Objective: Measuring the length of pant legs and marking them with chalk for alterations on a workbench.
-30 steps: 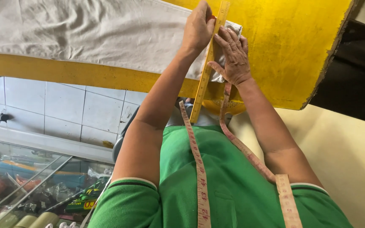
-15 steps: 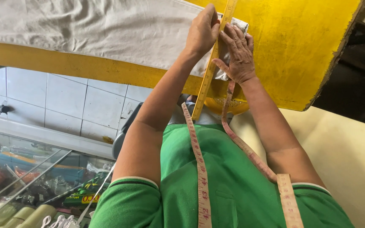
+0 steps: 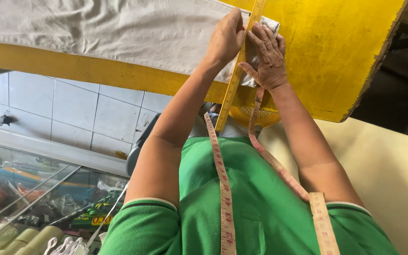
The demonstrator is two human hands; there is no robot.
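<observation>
A white cloth (image 3: 119, 33) lies spread over a yellow table (image 3: 336, 56). A yellow ruler (image 3: 234, 80) lies across the cloth's right end and sticks out past the table's near edge. My left hand (image 3: 225, 38) presses down on the ruler's left side with curled fingers. My right hand (image 3: 267, 56) rests flat on the cloth just right of the ruler, thumb against it. Whether it holds anything small is hidden. A pink measuring tape (image 3: 223, 189) hangs round my neck over a green shirt.
A glass display case (image 3: 34, 198) with assorted goods stands at lower left, below a white tiled wall (image 3: 72, 113). A yellow perforated bowl (image 3: 260, 118) shows under the table's edge. A cream surface (image 3: 393, 165) is at right.
Both hands stay at the ruler on the cloth. The view has shifted slightly and my right hand sits a little higher along the ruler.
</observation>
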